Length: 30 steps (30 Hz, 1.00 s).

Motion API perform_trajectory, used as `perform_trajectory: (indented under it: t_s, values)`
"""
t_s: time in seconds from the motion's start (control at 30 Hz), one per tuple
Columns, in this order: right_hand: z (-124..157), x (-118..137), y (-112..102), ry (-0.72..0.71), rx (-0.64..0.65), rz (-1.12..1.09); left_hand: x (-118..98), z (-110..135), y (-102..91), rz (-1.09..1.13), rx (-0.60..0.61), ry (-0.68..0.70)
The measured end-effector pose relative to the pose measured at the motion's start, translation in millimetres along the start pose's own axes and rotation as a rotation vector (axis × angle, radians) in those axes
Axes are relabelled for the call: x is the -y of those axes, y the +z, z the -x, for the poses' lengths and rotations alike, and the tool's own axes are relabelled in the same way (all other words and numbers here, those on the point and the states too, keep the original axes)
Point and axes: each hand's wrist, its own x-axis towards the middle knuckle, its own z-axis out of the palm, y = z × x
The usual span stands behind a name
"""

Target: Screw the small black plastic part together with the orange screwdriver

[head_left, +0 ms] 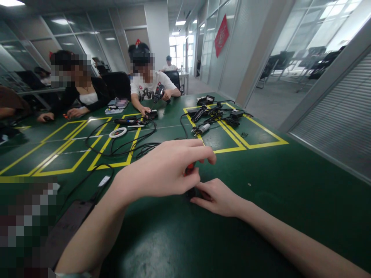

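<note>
My left hand (159,168) reaches across the middle of the view, fingers curled around a small red piece (189,169) that looks like a tool handle. Most of that piece is hidden by the fingers, so its exact kind cannot be told. Just below it, a small black object (190,193) rests at the green tabletop (275,216). My right hand (217,197) comes in from the right, thumb and fingers pinching this black object at its side. Whether the red piece touches the black object is hidden.
Black cables and adapters (203,114) lie inside yellow tape outlines ahead. A white tape ring (118,133) and looped cable lie to the left. A dark power bank-like box (71,222) sits near left. Across the table, a person holds a power drill (158,93); another sits left.
</note>
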Motion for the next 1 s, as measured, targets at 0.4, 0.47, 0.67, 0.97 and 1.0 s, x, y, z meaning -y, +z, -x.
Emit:
perform_trajectory:
  t_s: [0.4, 0.47, 0.67, 0.97, 1.0]
  values:
    - [0.5, -3.0, 3.6, -0.010, -0.026, -0.012, -2.3, -1.9, 2.1, -0.049, -0.021, -0.015]
    - [0.6, -2.5, 2.7, -0.008, -0.020, -0.016, -2.4, -1.5, 1.8, -0.043, -0.018, -0.013]
    - [0.3, 0.5, -2.0, 0.012, 0.024, -0.016, 1.1, -2.0, 5.6, -0.022, -0.036, -0.021]
    - [0.2, -2.6, 1.7, -0.009, -0.019, -0.022, -0.7, -0.5, 2.5, -0.037, -0.026, 0.006]
    - [0.3, -2.5, 1.3, -0.011, -0.015, -0.022, -0.5, -0.3, 2.2, -0.037, -0.022, 0.008]
